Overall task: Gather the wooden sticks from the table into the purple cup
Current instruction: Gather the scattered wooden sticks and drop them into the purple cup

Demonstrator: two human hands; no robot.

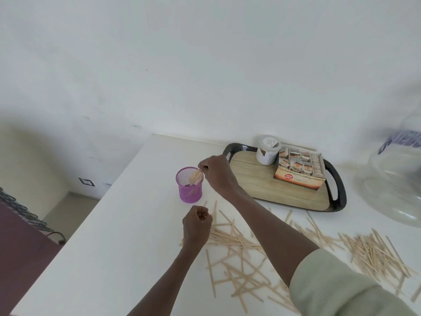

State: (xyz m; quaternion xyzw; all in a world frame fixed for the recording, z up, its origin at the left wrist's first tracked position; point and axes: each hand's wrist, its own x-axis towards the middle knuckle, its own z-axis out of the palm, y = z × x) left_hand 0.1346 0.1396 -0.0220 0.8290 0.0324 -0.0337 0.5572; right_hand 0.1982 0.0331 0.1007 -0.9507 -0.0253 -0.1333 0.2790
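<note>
1. Nearest the camera: pale green sleeve (337, 290) at lower right, covering the right forearm, which reaches diagonally across the white counter (109, 247) toward the far left.
2. Loose wooden sticks (241, 265) lie flat and criss-crossed on the counter under and around both forearms. A denser heap of sticks (376, 254) lies to the right; a few singles lie nearer the tray.
3. Left hand (197, 226): curled into a loose fist over the near-left edge of the scatter, thumb against the fingers. Cannot tell whether it holds a stick.
4. Right hand (216, 172): fingers pinched closed on the top ends of a small bundle of sticks (195, 176), right at the rim of the purple cup.
5. Purple cup (189, 190): mesh, upright on the counter, just beyond the left hand. The lower ends of the bundle are inside it, leaning at a tilt.
6. Black-rimmed tray (339, 195) with a wood-look base sits behind the right hand, near the wall. On it: a white lidded jar (266, 153) and an open box of tea bags (298, 172), touching side by side.
7. Large clear plastic bottle (391, 176) at the right edge, partly out of view and blurred.
</note>
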